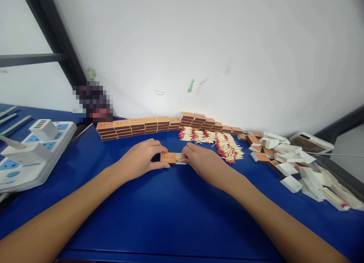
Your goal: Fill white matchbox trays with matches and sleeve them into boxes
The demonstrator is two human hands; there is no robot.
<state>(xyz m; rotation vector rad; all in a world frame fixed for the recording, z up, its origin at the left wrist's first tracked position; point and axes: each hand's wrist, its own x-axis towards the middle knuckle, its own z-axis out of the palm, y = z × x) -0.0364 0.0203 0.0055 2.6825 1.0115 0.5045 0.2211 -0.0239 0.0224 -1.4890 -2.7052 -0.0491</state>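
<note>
An orange matchbox lies on the blue table between both hands, its inner tray of matches sticking out a little on the right side. My left hand has its fingers curled around the sleeve's left end. My right hand pinches the protruding tray end. Just behind the right hand lies a loose heap of red-tipped matches.
Stacked rows of orange matchboxes run along the white wall. Loose sleeves and white inner trays are scattered at the right. A white power strip with plugs sits at the left. A phone leans at the far right.
</note>
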